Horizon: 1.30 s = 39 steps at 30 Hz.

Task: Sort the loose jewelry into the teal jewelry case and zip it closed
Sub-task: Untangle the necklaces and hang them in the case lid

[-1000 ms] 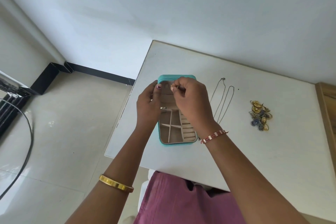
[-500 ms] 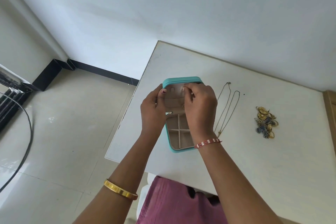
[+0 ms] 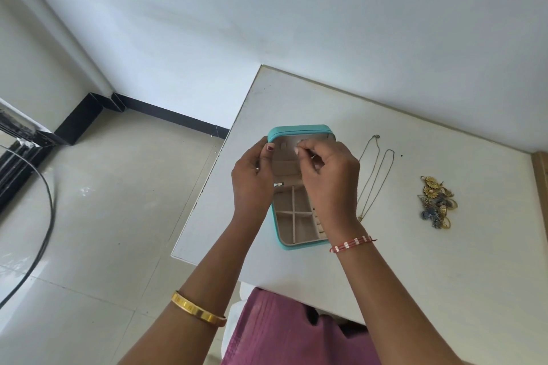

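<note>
The teal jewelry case (image 3: pixel 299 128) lies open near the table's left edge, its beige lid raised and its divided tray toward me. My left hand (image 3: pixel 252 178) grips the lid's left edge, thumb on the inner lining. My right hand (image 3: pixel 329 178) is over the lid's inside, its fingertips pinching a small thin piece too fine to identify. Two thin chain necklaces (image 3: pixel 374 175) lie on the table just right of the case. Farther right sits a tangled heap of gold and blue jewelry (image 3: pixel 437 201).
The white table (image 3: pixel 415 261) stands against a white wall, with a wooden edge (image 3: pixel 541 175) at its right. To the left are a tiled floor, a black cable (image 3: pixel 49 216) and a black skirting board.
The view has shifted slightly. My right hand's fingertips moved a little left along the lid's inside; my left hand stays on the lid's edge.
</note>
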Each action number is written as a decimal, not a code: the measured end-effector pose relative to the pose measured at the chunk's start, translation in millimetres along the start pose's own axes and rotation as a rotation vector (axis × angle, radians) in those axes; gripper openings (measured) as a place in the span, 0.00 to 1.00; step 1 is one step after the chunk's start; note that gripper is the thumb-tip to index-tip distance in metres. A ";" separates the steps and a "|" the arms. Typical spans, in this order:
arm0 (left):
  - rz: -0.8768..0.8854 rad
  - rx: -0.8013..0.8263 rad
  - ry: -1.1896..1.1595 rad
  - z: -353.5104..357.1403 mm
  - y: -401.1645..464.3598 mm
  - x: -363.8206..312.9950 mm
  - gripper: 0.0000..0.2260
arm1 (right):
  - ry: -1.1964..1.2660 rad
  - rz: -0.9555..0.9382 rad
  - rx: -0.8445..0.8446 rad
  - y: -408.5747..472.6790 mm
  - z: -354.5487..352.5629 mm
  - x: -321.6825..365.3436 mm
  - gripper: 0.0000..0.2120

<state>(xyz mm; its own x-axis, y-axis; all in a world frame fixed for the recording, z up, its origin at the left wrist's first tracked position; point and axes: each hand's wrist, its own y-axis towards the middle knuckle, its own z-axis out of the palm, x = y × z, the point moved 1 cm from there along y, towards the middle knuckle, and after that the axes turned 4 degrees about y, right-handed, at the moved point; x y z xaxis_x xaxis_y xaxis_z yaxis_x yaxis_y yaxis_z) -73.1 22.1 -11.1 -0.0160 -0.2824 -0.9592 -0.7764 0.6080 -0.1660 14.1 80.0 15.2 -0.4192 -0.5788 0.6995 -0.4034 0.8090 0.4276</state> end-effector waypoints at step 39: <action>0.042 -0.088 0.039 5.4 -3.6 8.3 0.14 | 0.001 0.379 -0.028 -6.2 -1.2 -8.2 0.09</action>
<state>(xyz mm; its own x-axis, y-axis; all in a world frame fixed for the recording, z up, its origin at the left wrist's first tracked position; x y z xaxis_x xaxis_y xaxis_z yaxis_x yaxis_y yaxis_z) -67.1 21.6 -19.7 -0.0727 -0.2880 -0.9549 -0.8270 0.5526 -0.1037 21.0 79.8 7.5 -0.5333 -0.2376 0.8118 -0.1972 0.9682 0.1538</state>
